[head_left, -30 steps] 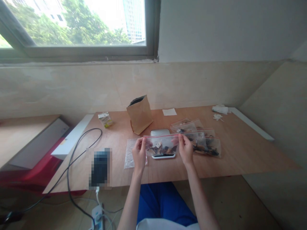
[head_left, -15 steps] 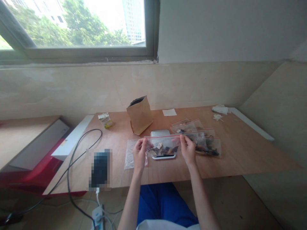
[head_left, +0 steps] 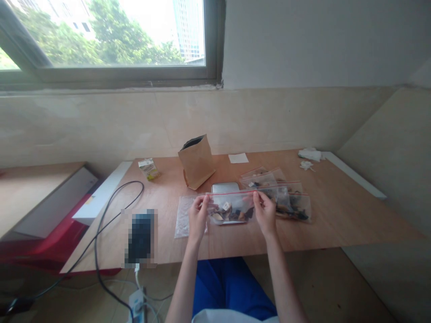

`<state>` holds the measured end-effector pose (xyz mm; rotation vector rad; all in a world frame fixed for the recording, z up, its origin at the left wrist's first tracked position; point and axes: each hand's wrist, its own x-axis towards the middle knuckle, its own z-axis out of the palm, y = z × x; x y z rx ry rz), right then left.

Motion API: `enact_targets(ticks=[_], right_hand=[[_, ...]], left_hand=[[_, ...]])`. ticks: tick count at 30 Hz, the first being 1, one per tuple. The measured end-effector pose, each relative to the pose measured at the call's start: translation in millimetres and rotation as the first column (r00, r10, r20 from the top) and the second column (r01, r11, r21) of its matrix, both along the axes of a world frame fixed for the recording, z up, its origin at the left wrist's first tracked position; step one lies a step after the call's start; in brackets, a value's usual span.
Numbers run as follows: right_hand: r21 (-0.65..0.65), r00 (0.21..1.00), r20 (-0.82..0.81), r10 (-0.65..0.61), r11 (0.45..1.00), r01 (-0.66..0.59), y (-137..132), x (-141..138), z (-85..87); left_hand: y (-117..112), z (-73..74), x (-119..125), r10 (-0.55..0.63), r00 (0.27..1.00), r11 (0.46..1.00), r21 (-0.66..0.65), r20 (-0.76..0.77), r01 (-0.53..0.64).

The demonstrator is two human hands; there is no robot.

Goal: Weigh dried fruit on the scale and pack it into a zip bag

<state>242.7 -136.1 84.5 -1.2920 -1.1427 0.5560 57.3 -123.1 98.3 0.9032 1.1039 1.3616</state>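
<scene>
A clear zip bag (head_left: 230, 207) with a red seal strip and dark and pale pieces inside hangs just above a small silver scale (head_left: 225, 188). My left hand (head_left: 198, 215) pinches its top left corner. My right hand (head_left: 266, 211) pinches the top right corner. The bag covers the front half of the scale. Both hands are closed on the seal edge.
Filled zip bags (head_left: 286, 199) lie in a pile to the right. An empty clear bag (head_left: 182, 216) lies left of my hand. A brown paper pouch (head_left: 196, 161) stands open behind. A phone (head_left: 140, 237) with a black cable, a small carton (head_left: 148, 168) and the wooden table (head_left: 336, 211) are also here.
The bag has sunk a little lower over the scale and now hides its front edge. My hands stay at its two top corners.
</scene>
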Motion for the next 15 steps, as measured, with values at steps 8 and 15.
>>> enact_targets(ticks=[8, 15], right_hand=[[0.011, 0.999, 0.029, -0.023, 1.000, 0.022, -1, -2, -1.5], [0.010, 0.996, 0.075, -0.043, 0.999, 0.043, -4, -2, -0.1]], left_hand=[[2, -9.1, 3, -0.028, 0.998, 0.998, 0.060, 0.064, 0.024], [-1, -6.5, 0, -0.031, 1.000, 0.991, 0.131, -0.006, 0.031]])
